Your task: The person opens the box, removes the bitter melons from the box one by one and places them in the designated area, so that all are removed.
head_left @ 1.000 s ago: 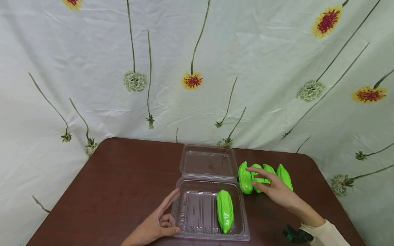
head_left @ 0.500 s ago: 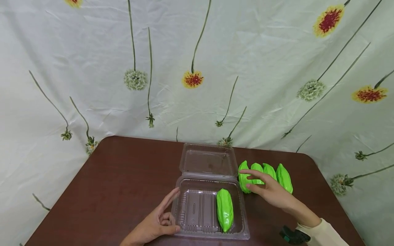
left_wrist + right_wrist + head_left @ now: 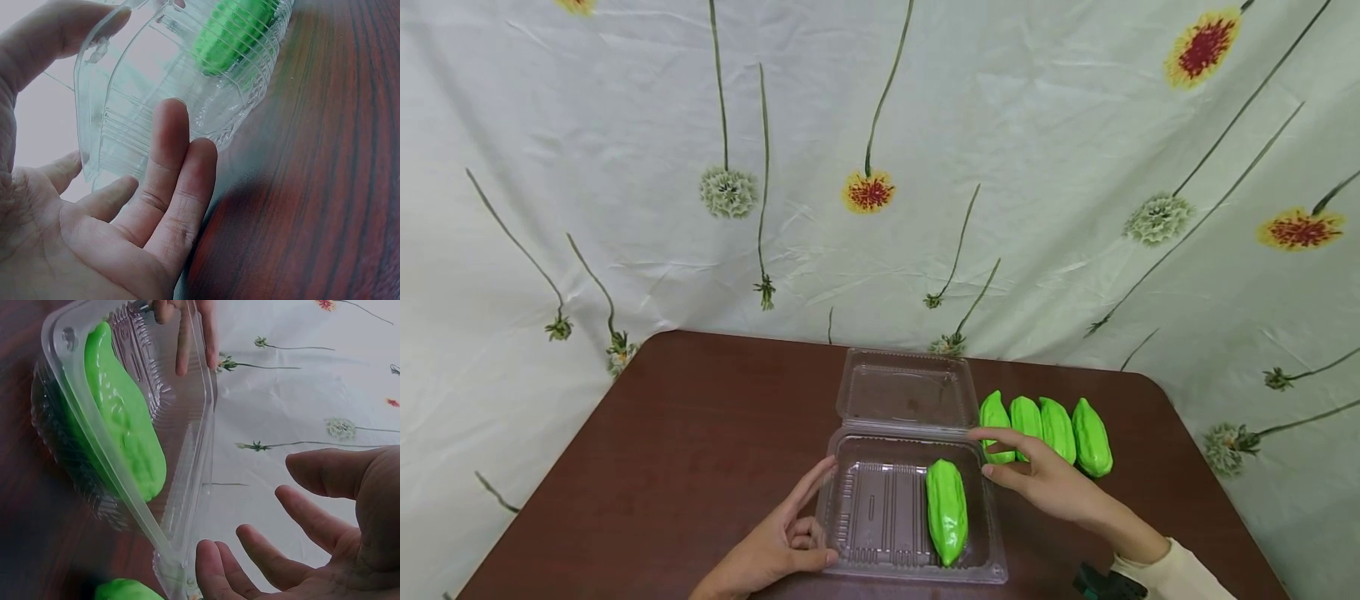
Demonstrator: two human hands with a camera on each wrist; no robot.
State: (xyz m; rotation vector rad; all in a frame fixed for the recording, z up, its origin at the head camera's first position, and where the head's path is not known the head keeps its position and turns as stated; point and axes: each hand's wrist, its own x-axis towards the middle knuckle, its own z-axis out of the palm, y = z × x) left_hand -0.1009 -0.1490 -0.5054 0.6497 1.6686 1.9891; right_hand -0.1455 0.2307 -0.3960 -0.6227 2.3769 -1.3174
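A clear plastic clamshell box (image 3: pixel 874 512) lies with its lid (image 3: pixel 902 392) folded back towards the far side. Inside, along the right, sits a glossy green ribbed fruit-shaped piece (image 3: pixel 947 510). My left hand (image 3: pixel 767 543) holds the box's left edge; its thumb and index finger are at the rim and two fingers lie against the outer wall in the left wrist view. My right hand (image 3: pixel 1048 482) hovers by the box's right rim, its spread fingers empty. It partly covers the leftmost green piece (image 3: pixel 994 414) of a row outside the box.
Several matching green pieces (image 3: pixel 1057 429) stand side by side on the dark wooden table (image 3: pixel 730 417), right of the lid. A flower-printed white cloth (image 3: pixel 1045 167) hangs behind the table's far edge. A dark strap-like device (image 3: pixel 1108 583) is on my right wrist.
My right hand has moved left and nearer, from over the green row to the box's right rim, uncovering more of the row. The left hand and box stay put.
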